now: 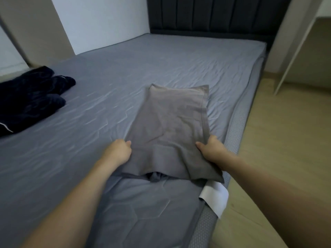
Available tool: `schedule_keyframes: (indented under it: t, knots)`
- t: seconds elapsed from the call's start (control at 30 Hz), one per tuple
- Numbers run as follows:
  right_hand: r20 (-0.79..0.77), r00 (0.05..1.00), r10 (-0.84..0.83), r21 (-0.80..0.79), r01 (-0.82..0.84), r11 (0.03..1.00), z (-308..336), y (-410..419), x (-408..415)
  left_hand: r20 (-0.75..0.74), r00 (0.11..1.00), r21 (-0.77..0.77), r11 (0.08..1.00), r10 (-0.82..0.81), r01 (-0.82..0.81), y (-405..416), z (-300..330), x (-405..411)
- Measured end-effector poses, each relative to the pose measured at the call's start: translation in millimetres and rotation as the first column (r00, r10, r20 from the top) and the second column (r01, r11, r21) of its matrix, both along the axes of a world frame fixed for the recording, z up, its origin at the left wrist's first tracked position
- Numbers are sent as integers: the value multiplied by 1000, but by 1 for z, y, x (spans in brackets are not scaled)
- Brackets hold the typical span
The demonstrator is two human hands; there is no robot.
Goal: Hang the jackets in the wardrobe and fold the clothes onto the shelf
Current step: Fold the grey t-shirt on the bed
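Head view: your left hand [120, 149] and right hand [211, 147] each pinch a side edge of the soft grey garment [170, 129], folded into a long rectangle on the wrinkled grey bed [107, 72]. Dark crumpled clothes [30, 101] lie well apart at the far left

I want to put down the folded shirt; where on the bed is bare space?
Bare sheet lies between the dark jacket and the grey shirt, and beyond the shirt toward the headboard. The near right edge is crowded by both hands.
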State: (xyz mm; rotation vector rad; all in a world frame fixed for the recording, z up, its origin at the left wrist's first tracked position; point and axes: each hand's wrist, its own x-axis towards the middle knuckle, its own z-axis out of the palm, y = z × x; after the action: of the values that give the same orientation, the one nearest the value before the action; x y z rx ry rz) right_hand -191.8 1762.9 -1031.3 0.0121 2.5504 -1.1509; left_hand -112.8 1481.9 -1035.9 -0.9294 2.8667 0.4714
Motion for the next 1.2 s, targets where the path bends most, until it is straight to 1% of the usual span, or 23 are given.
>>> schedule_keyframes:
  t: [0.07,0.17,0.2,0.23,0.27,0.33,0.37,0.43,0.5,0.53,0.57,0.6,0.63,0.67,0.73,0.77,0.83,0.9,0.97,1.03,1.1,1.13,1.2]
  knots:
    - [-27,1000,4,100,-1,995,1,4,8,-6,1000,-26,1000,-16,15,-14,2,10]
    - [-31,999,6,164,-1,986,0,6,11,30,997,-265,961,-69,74,-17,3,31]
    - [-32,999,11,174,-6,985,-1,7,12,-20,988,-279,950,-151,140,-12,4,38]
    - [-38,999,13,180,-6,984,-2,8,11,-111,949,-245,934,-295,262,-6,4,43]
    - [-49,999,12,181,-3,983,-4,8,10,-192,867,-197,883,-460,425,1,5,48]
    - [-55,998,18,148,-9,989,-7,10,11,-211,707,-186,738,-675,649,14,6,61]
    - [-48,998,27,103,-22,994,-8,11,12,-171,660,-244,680,-732,691,18,4,66]
    - [-51,997,56,-2,-56,998,-9,13,16,-72,614,-344,597,-786,724,24,-1,72]
    - [-102,989,111,9,-111,994,-10,12,20,-18,602,-387,560,-799,732,28,-5,76]
    - [-137,979,149,96,-137,986,-10,10,24,8,585,-427,526,-811,736,29,-6,76]
    - [-179,962,206,260,-155,953,-10,7,29,48,559,-473,474,-828,743,32,-7,75]
    - [-233,926,297,471,-160,868,-9,3,34,95,535,-502,424,-839,754,35,-8,74]
    - [-286,861,421,649,-149,746,-8,-1,40,127,516,-507,391,-847,768,39,-9,74]
    - [-314,781,541,760,-135,636,-7,-5,46,150,504,-493,378,-851,784,42,-10,74]
    - [-304,662,685,821,-183,540,-5,-10,54,165,495,-443,384,-853,810,45,-9,73]
    - [-262,652,712,810,-253,529,-5,-11,56,160,512,-428,408,-844,806,43,-8,72]
    - [-101,676,730,784,-398,477,-4,-13,60,150,629,-387,540,-763,747,36,-6,70]
    - [-27,648,761,842,-395,367,-5,-15,65,184,742,-360,658,-644,661,27,-3,65]
    - [-57,627,777,894,-315,319,-5,-18,66,185,773,-409,667,-607,623,27,-1,58]
    - [-144,582,800,920,-218,324,1,-21,64,85,798,-445,694,-597,567,31,5,51]
    - [-183,540,822,923,-193,333,13,-25,61,-50,841,-423,774,-538,470,36,19,43]
    - [-201,568,798,904,-205,374,21,-27,59,-100,849,-422,795,-519,436,37,29,38]
    - [-231,687,689,836,-222,501,51,-31,51,-147,854,-462,798,-499,387,39,55,29]
